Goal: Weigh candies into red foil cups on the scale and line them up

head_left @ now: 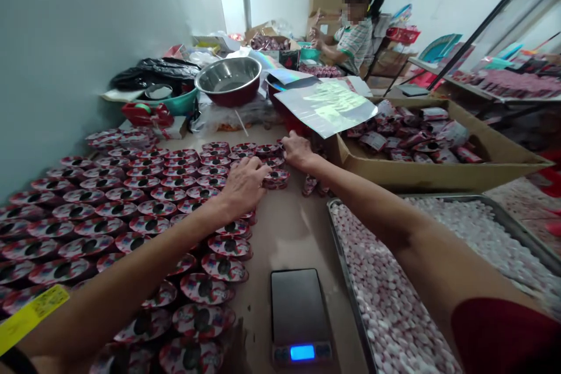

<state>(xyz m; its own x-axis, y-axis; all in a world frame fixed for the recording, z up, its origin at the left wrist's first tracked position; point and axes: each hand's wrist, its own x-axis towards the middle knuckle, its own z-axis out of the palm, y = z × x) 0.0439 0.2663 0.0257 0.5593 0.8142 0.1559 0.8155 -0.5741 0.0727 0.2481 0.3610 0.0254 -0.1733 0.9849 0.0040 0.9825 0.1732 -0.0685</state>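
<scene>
My left hand (243,183) reaches over the far right end of the rows, its bent fingers a little apart and resting on the box tops. Just right of its fingertips stands a small oval printed box (276,176) with a dark round hole on top. My right hand (299,151) is at the far right corner of the rows, fingers closed against the edge of another small printed box (280,145); its fingertips are partly hidden. Many like boxes (151,224) stand upright in close rows at left. A few more boxes (310,185) lie below my right wrist.
A digital scale (300,310) with a lit display sits in front. At right are a metal tray (346,269) of wrapped white sweets and a carton (416,172) of printed boxes. Behind stand a steel bowl (230,93) and a shiny sheet (307,108). Another person (357,41) sits beyond.
</scene>
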